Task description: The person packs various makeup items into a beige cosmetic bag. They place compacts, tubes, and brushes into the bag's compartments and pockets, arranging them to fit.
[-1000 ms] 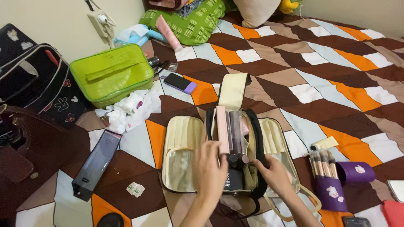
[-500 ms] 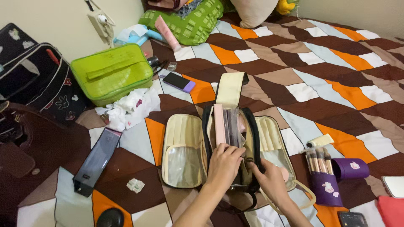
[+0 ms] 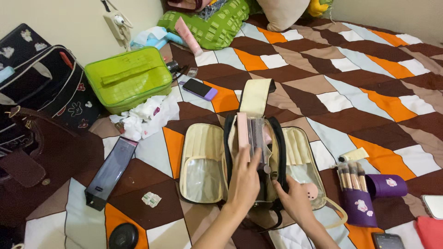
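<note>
Cream fabric lines the open cosmetic bag [image 3: 203,152] lying mid-bed on the patchwork bedspread [image 3: 360,87]. What sits deep inside is hidden by both hands. Left hand [image 3: 243,182] curls a narrow grip around upright tubes [image 3: 256,133]; right hand [image 3: 295,200] holds the black rim, fingers closed on it.
</note>
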